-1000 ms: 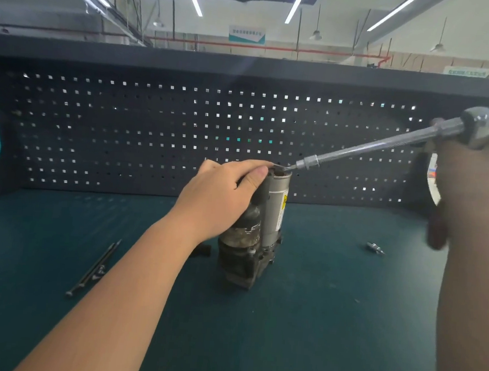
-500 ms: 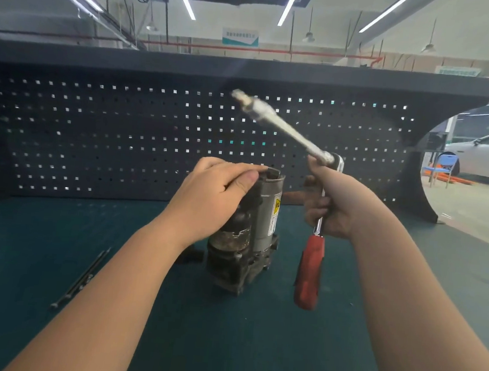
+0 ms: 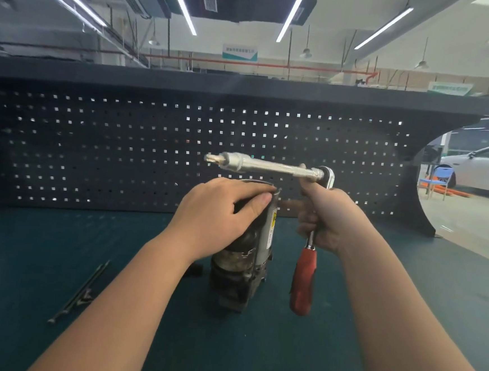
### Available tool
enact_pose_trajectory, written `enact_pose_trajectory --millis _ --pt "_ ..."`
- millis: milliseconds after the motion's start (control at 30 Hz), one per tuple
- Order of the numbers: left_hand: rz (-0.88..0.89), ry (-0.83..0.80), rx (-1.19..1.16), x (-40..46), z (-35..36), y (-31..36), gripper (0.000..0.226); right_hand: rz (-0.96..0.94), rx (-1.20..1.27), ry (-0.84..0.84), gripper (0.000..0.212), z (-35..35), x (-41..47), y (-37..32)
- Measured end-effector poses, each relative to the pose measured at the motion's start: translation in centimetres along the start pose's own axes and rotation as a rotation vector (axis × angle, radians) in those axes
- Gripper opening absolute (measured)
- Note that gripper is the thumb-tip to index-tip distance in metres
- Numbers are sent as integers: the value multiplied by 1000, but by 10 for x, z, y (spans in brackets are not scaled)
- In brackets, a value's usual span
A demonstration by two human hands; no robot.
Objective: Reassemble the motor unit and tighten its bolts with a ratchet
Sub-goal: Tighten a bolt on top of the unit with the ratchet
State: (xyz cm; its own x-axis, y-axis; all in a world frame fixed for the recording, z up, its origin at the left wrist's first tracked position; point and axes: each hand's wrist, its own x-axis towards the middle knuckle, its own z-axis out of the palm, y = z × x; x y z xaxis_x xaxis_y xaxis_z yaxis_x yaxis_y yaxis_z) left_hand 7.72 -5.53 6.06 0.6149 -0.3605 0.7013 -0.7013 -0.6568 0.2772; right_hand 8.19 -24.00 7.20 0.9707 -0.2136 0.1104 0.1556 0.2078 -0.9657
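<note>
Benchtop: motor unit, ratchet gripped.

One motor unit, one ratchet, two hands, two long bolts.

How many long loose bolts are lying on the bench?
2 long bolts, lying side by side on the green bench mat, left of the motor unit. Others may be hidden.

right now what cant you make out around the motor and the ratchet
- Top of the motor, head view: the left hand lies over it, so no bolt heads show.
- Socket end of the ratchet, head view: motion blur.
- Yellow label on the motor: too small to read.
- Thin rods on the mat: too small to identify.
</note>
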Motion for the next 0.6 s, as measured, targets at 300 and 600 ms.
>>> enact_pose_trajectory --millis 300,600 --pt "-28 -25 9 0 0 6 26 -613 -210 509 42 -56 -21 -47" --pt "-88 -137 -86 5 -3 11 39 -964 -552 753 43 -34 -41 -53"
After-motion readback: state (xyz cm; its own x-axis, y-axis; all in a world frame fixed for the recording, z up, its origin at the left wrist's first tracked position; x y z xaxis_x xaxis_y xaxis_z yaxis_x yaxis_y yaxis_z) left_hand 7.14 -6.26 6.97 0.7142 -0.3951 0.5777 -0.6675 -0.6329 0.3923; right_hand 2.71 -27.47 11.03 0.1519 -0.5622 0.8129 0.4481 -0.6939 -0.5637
